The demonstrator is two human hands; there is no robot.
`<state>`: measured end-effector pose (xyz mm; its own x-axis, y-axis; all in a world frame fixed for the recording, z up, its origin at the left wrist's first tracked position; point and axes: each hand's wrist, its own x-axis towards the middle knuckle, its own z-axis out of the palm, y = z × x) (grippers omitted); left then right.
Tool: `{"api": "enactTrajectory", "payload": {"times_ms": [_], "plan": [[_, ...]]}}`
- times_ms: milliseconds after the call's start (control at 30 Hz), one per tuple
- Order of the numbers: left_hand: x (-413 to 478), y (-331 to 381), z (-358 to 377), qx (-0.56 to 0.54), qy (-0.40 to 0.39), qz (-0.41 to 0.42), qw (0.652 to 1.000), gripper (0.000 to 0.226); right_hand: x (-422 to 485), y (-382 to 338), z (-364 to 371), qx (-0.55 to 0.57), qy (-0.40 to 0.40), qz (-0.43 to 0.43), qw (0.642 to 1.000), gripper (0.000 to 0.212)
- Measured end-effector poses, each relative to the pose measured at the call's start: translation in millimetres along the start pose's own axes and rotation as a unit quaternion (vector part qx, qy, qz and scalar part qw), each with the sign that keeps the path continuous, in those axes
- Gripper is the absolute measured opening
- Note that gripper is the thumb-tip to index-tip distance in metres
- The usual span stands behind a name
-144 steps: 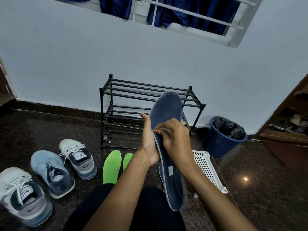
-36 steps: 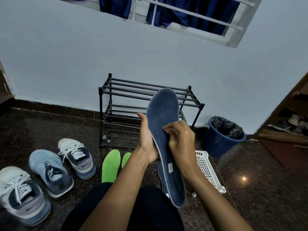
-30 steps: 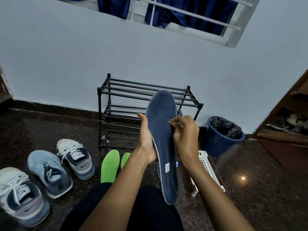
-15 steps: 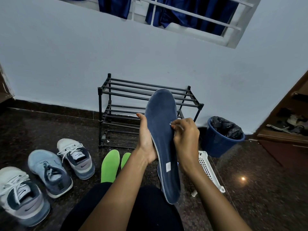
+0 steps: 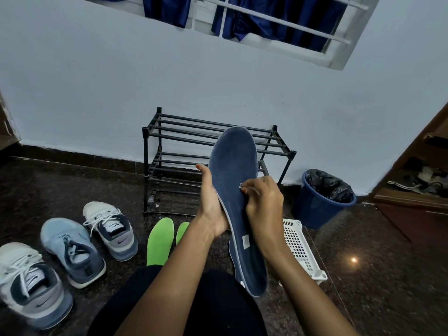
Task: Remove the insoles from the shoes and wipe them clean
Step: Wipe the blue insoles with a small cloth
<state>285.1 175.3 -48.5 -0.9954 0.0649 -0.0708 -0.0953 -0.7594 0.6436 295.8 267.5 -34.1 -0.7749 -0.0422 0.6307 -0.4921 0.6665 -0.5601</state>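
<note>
A long dark blue insole [image 5: 234, 180] stands nearly upright in front of me, toe end up. My left hand [image 5: 211, 202] grips its left edge from behind at mid-length. My right hand [image 5: 263, 204] presses a small white wipe [image 5: 242, 187], mostly hidden under the fingers, against the insole's right side. Two green insoles [image 5: 161, 238] lie on the dark floor beside my knee. Three sneakers stand at the left: a white and grey one [image 5: 111, 226], a light blue one [image 5: 71, 251] and another white and grey one [image 5: 26, 282].
A black metal shoe rack [image 5: 169, 151] stands against the pale wall behind the insole. A white perforated basket [image 5: 299, 248] lies on the floor at the right, and a blue bin [image 5: 320, 202] with a black liner stands beyond it. A wooden cabinet [image 5: 417, 190] is at far right.
My right hand with the wipe has shifted between the middle and the right edge of the insole, and the insole has tilted slightly. My left hand keeps the same hold.
</note>
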Motion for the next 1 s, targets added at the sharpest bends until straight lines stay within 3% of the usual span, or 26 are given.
{"api": "enactTrajectory", "payload": {"times_ms": [300,500,767,1000], "plan": [[2,2,-4,-0.020,0.018,0.015,1.000,0.085,-22,-18,4,0.066,-0.066,-0.050,0.994,0.018],[3,-2,-5,-0.007,0.025,0.012,1.000,0.084,-9,-14,7,0.028,-0.030,-0.038,0.998,0.017],[6,0,-11,-0.023,0.040,0.014,0.999,0.084,-30,-22,1,0.075,-0.085,-0.029,0.993,0.021],[6,-1,-7,-0.016,0.012,0.009,1.000,0.088,-10,-11,2,0.038,-0.051,-0.008,0.998,0.022]]}}
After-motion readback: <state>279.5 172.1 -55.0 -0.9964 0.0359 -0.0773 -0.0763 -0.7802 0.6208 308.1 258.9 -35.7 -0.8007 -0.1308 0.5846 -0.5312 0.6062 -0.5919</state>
